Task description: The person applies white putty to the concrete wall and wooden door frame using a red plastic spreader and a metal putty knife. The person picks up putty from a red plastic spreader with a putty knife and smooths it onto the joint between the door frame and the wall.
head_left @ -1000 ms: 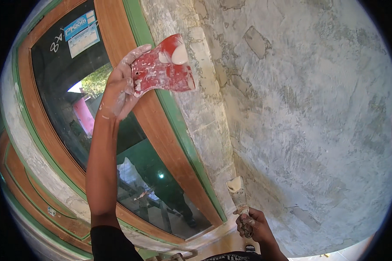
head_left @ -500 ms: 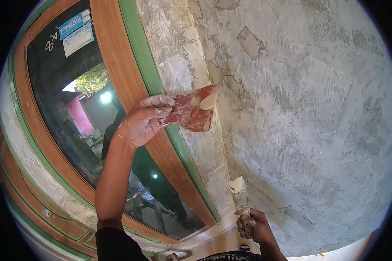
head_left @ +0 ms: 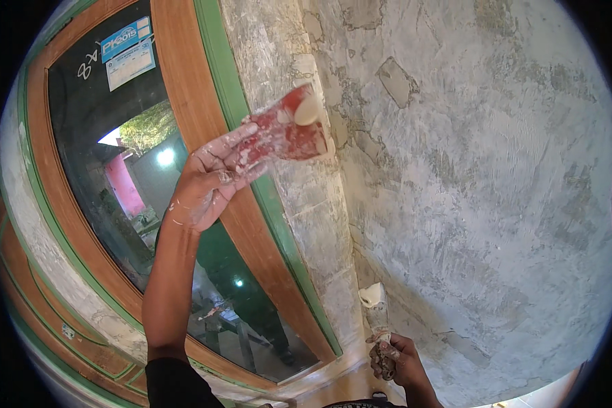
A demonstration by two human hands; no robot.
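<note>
Raised at the upper centre, my left hand [head_left: 211, 170], smeared with white, grips a red scraper [head_left: 275, 136] that has a dollop of off-white paste near its right end. The scraper is over the narrow plastered strip [head_left: 319, 238] beside the green door frame; I cannot tell if it touches the wall. Low at centre right, my right hand [head_left: 394, 360] has its fingers wrapped round the handle of a putty knife [head_left: 372, 294], whose upright blade carries a lump of white paste.
On the left stand a glazed wooden frame [head_left: 190, 81] with green trim and labels on the glass, and a panelled wooden door [head_left: 61, 326]. A patchy grey plastered wall [head_left: 483, 170] fills the right side. Floor [head_left: 353, 381] shows below.
Over the last second my left hand with the red scraper dropped and moved right, then rose slightly and shifted, its fingers more stretched along it. My right hand stayed low with the knife.
</note>
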